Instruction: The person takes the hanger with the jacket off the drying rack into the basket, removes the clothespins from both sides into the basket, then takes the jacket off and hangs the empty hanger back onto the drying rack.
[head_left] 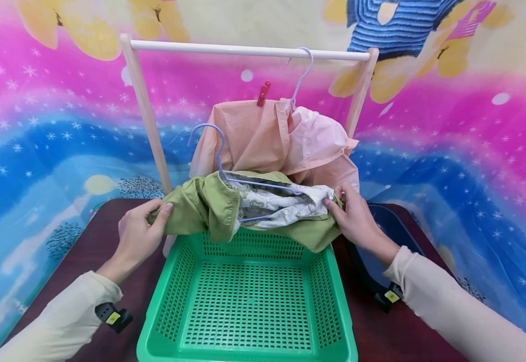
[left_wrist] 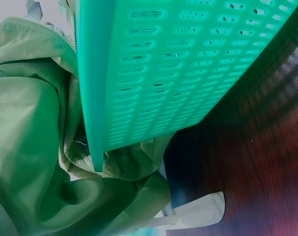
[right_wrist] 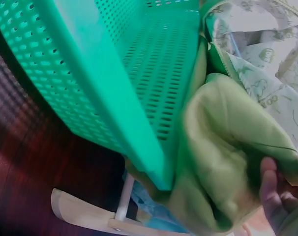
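Observation:
A green jacket (head_left: 215, 203) with a white patterned lining lies across the far rim of a green basket (head_left: 153, 317). Inside its opening is a lilac hanger (head_left: 263, 184), whose hook stands up on the left. My left hand (head_left: 142, 234) pinches the left end of the jacket between thumb and fingers. On the other side, my right hand (head_left: 359, 218) grips the jacket's right end, thumb over the cloth. The right wrist view shows fingertips (right_wrist: 269, 179) against the green cloth. In the left wrist view the hand itself is hidden; jacket cloth (left_wrist: 26, 123) hangs over the basket's edge.
Behind stands a rack with a white rod (head_left: 244, 49) and wooden posts. A pink garment (head_left: 249, 125) hangs there on another lilac hanger (head_left: 310, 65), with a red clip (head_left: 264, 94) on it. A dark blue tray (head_left: 373, 251) sits at right on the dark table (head_left: 100, 241).

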A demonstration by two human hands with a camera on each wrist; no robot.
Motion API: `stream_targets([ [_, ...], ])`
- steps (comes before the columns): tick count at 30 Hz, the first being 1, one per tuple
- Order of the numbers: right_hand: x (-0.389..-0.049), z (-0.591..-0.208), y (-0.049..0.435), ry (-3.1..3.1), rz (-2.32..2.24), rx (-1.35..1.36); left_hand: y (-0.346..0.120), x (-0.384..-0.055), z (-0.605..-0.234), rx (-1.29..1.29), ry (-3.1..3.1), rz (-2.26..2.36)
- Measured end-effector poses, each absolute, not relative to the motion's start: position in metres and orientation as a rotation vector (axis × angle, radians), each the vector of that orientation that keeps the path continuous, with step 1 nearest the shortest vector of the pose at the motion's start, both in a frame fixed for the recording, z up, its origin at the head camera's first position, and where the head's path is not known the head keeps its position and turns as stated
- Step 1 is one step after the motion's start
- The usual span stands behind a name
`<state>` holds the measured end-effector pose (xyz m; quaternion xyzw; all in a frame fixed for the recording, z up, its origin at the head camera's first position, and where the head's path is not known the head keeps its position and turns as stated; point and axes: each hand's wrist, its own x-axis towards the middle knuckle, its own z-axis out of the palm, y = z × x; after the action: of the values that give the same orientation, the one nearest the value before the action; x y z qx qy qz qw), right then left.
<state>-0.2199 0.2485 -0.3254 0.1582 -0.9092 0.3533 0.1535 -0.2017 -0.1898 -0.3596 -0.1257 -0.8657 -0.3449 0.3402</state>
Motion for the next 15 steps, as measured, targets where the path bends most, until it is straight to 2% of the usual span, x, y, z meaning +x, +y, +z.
stream_targets([
  [7, -0.2237, -0.3270, 0.2491, -2.555, 1.075, 0.604, -0.1896, -0.2019, -0.3598, -0.319, -2.246, -0.908],
  [15, -0.2244, -0.3226, 0.2517, -2.636, 1.407, 0.582, -0.1912, -0.2025, -0.3618, -0.313, -2.241, -0.908],
])
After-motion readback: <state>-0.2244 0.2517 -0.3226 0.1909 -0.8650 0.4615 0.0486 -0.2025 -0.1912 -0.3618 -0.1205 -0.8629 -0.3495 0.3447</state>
